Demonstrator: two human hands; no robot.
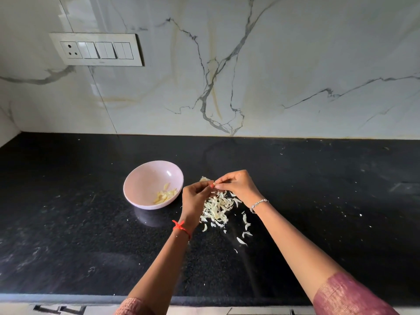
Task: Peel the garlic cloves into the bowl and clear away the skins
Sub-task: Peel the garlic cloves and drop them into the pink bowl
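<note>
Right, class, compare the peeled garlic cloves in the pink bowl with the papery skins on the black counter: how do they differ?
The pale yellow peeled garlic cloves are chunky; the whitish papery skins are thin, curled flakes. The cloves sit gathered in the round pink bowl; the skins lie loose on the black stone counter, some strewn beyond the pile. Both are pale and lie in small heaps.

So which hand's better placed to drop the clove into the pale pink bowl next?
Left, probably. The left hand sits just beside the rim of the pale pink round bowl; the right hand is farther off, past the small garlic clove both pinch, and would cross over the left.
</note>
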